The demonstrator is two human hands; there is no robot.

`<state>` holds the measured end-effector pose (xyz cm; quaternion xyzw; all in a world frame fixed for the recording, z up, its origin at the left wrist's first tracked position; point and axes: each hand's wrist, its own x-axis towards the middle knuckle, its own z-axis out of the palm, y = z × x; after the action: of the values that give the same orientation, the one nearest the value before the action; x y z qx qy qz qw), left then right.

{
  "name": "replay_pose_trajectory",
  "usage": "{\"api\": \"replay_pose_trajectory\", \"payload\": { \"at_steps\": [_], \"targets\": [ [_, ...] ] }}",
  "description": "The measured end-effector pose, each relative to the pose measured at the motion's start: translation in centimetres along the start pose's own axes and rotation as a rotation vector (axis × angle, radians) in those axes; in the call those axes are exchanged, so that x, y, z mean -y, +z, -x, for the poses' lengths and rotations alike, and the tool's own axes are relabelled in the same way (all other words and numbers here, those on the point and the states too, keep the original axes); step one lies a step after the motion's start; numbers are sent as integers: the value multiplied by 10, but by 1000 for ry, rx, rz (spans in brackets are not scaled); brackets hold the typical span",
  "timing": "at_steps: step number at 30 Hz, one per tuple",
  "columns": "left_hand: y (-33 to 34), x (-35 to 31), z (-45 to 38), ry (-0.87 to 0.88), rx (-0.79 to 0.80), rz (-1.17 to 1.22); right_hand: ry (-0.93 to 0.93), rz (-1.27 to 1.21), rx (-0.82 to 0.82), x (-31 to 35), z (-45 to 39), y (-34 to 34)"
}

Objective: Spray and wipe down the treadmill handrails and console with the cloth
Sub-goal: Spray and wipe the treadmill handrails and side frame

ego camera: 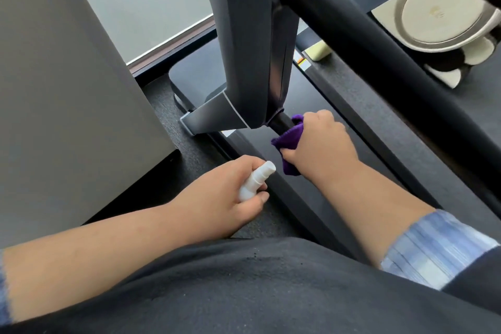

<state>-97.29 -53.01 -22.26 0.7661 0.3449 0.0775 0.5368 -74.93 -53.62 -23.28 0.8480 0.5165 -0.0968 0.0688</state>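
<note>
While the right hand [322, 144] grips the purple cloth [288, 144] around the short black handrail [283, 123] sticking out below the grey upright [252, 43], the left hand [230, 187] is closed on a white spray bottle [256, 183], nozzle aimed toward the cloth. Bottle sits just beside the cloth, over the dark floor [189, 144].
</note>
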Motion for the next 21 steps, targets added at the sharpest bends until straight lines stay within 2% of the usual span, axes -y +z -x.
{"api": "replay_pose_trajectory", "payload": {
  "at_steps": [4, 7, 16, 21],
  "targets": [
    [-1, 3, -1, 6, 6, -13, -14, -14, -20, 39, -32, -1],
    [0, 1, -1, 10, 26, -28, -3, 29, -45, 44, -34, 2],
    [14, -32, -19, 157, 164, -102, 48, -47, 54, 5, 4, -4],
    [30, -43, -31, 231, 253, -146, 149, 0, -27, -39, 50, 3]
  ]
}}
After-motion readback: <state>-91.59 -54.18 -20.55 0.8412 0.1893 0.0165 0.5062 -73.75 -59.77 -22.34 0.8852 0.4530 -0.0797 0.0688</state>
